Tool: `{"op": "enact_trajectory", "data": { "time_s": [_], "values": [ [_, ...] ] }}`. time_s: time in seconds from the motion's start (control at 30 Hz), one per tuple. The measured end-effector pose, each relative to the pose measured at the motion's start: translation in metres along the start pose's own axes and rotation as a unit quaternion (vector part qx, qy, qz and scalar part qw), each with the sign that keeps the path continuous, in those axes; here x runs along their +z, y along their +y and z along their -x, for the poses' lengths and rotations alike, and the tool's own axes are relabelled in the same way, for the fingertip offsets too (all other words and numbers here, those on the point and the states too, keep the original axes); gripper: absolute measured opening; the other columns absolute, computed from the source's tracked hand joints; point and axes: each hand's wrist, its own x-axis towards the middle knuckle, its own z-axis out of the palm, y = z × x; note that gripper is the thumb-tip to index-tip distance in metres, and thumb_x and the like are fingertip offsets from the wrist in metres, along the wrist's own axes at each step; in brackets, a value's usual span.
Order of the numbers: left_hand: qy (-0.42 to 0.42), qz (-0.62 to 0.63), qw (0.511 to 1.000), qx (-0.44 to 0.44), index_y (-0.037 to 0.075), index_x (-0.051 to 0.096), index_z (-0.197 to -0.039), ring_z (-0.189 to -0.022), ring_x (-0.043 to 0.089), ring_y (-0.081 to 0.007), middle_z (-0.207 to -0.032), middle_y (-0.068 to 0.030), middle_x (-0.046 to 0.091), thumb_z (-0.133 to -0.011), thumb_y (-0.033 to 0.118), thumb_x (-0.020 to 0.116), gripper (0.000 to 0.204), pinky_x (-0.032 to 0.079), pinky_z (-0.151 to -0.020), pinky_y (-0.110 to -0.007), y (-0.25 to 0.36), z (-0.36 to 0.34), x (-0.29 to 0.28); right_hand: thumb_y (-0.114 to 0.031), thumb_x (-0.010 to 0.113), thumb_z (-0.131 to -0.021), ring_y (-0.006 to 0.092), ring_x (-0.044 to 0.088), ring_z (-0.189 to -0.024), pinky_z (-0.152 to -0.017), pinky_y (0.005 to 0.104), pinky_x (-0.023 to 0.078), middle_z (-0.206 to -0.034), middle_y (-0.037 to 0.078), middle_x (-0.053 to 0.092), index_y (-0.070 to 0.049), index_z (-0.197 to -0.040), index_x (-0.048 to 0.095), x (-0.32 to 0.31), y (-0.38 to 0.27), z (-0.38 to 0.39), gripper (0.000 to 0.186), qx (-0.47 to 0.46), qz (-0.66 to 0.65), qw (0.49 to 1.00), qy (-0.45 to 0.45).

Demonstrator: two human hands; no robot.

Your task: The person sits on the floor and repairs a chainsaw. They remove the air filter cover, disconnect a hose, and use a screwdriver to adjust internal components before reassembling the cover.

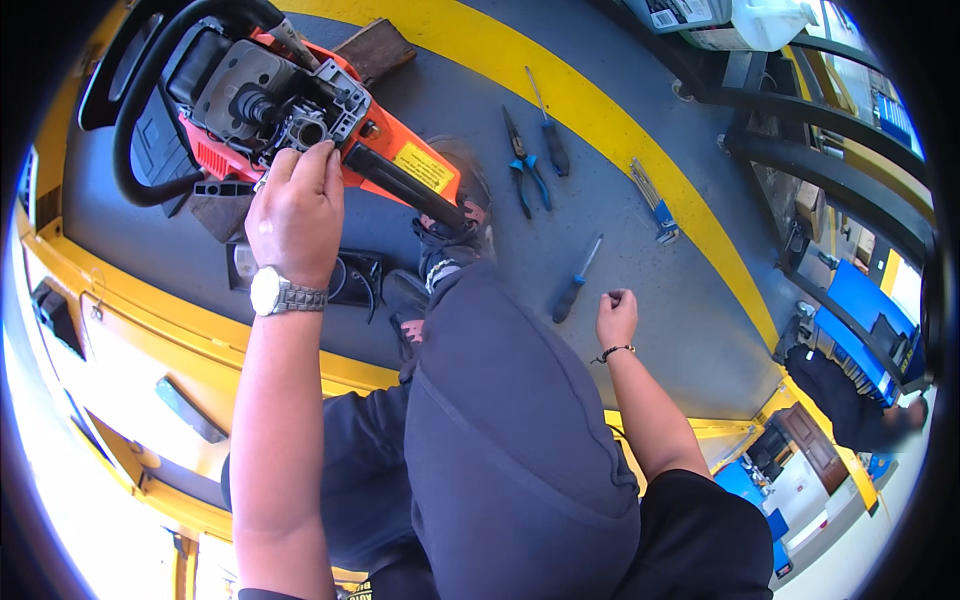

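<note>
An orange-and-black chainsaw (pixel 410 165) with its top open, showing engine parts (pixel 235 90) and a round metal intake (pixel 305 130), rests at the upper left beside my shoe. My left hand (pixel 295 215) is at that intake, fingers bent and pressed together on something hidden beneath them. My right hand (pixel 617 318) is low at centre right, fingers curled; whatever it holds, if anything, is too small to tell. Near it lies a blue-handled screwdriver (pixel 568 297). Farther up lie long-nose pliers (pixel 528 175), another screwdriver (pixel 552 140) and a set of hex keys (pixel 655 210).
A wooden block (pixel 375 50) and a dark tray (pixel 355 285) lie around the saw. A black metal frame (pixel 820 120) holding jugs (pixel 760 20) runs along the right. A yellow railing (pixel 200 330) borders the left. Another person (pixel 840 400) in dark clothes is at the far right.
</note>
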Motion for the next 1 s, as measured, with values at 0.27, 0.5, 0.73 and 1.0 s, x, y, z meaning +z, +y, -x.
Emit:
{"op": "enact_trajectory", "data": {
  "time_s": [0.27,0.5,0.73,1.0],
  "values": [
    [-0.013,0.085,0.976,-0.202,0.007,0.064,-0.086,-0.066,0.069,-0.0298,-0.071,-0.0117,0.068,-0.09,0.022,0.079,0.022,0.053,-0.063,-0.04,0.008,-0.008,0.0,-0.022,0.071,-0.093,0.0353,0.06,-0.109,-0.096,0.0428,0.049,-0.118,0.018,0.06,-0.002,-0.122,0.061,0.029,-0.143,-0.097,0.036,-0.217,-0.083,0.971,0.061],
    [-0.033,0.14,0.965,-0.22,0.006,0.072,-0.099,-0.071,0.071,-0.0273,-0.078,-0.0102,0.072,-0.089,0.023,0.08,0.021,0.054,-0.065,-0.037,-0.001,-0.006,0.001,-0.032,0.071,-0.094,0.038,0.067,-0.104,-0.093,0.0463,0.053,-0.113,0.019,0.071,-0.001,-0.129,0.06,0.034,-0.181,-0.156,0.048,-0.183,0.033,0.976,-0.109],
    [-0.046,-0.046,0.993,0.098,0.019,0.075,-0.114,-0.087,0.068,-0.0283,-0.108,-0.004,0.064,-0.085,0.017,0.08,0.029,0.056,-0.076,-0.04,-0.021,-0.013,-0.025,-0.025,0.068,-0.098,0.0302,0.071,-0.099,-0.088,0.039,0.055,-0.111,0.018,0.073,0.0,-0.131,0.056,-0.005,-0.184,-0.128,0.043,-0.117,-0.11,0.968,-0.194],
    [-0.098,-0.183,0.943,0.261,0.027,0.078,-0.11,-0.11,0.062,-0.0234,-0.119,-0.0017,0.059,-0.082,0.01,0.078,0.032,0.056,-0.087,-0.039,-0.027,-0.049,-0.042,-0.015,0.066,-0.101,0.0166,0.068,-0.096,-0.085,0.0308,0.054,-0.11,0.012,0.071,0.005,-0.14,0.051,-0.066,-0.233,-0.036,0.046,-0.108,-0.45,0.765,-0.448]
  ]
}}
